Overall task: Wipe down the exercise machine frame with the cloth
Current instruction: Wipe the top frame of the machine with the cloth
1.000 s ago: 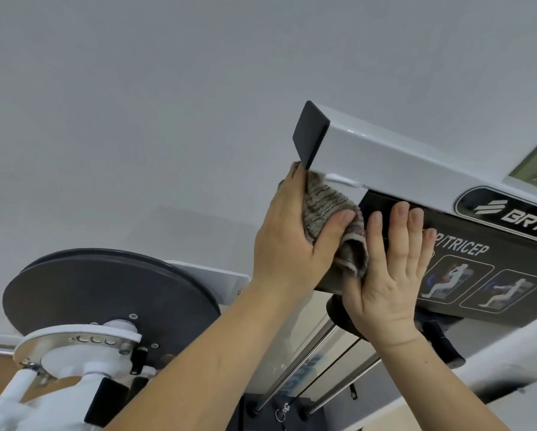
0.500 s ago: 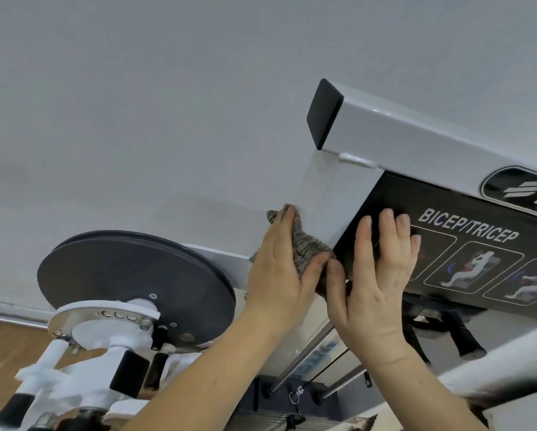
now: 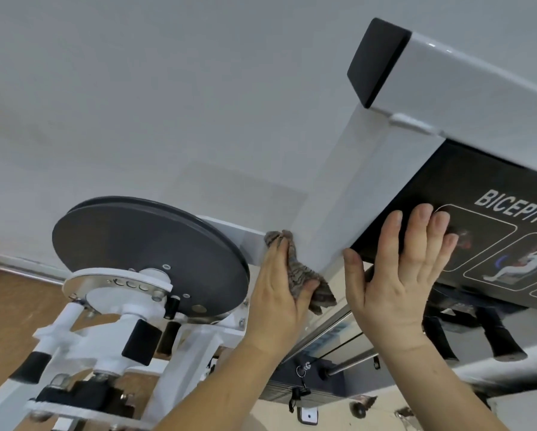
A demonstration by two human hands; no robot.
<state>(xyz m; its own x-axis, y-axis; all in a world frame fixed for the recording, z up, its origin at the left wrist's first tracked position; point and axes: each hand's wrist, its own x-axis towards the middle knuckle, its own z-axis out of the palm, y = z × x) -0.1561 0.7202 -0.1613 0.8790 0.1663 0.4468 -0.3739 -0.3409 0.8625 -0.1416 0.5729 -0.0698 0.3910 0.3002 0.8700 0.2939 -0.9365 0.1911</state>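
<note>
Two hands: both are up on the machine, near the centre of the frame.
Left hand (image 3: 276, 293): my fingers and thumb curl round the cloth (image 3: 301, 275) and press it to the left edge of the white post (image 3: 354, 181).
Cloth: brown-grey and bunched, at the post's lower end, just beside the bracket (image 3: 248, 241) behind the grey wheel (image 3: 142, 247); a tail hangs below my thumb.
Right hand (image 3: 394, 275): my fingers lie straight and flat on the black panel (image 3: 447, 188) at right, thumb spread to the post's lower corner. It holds nothing and serves as a brace, I judge.
Progress: mid-task, I judge; the paint shows nothing to tell wiped from unwiped.
Left to do: probably the top beam (image 3: 478, 85) at upper right, the bracket, and the white legs (image 3: 180, 362) at lower left.
</note>
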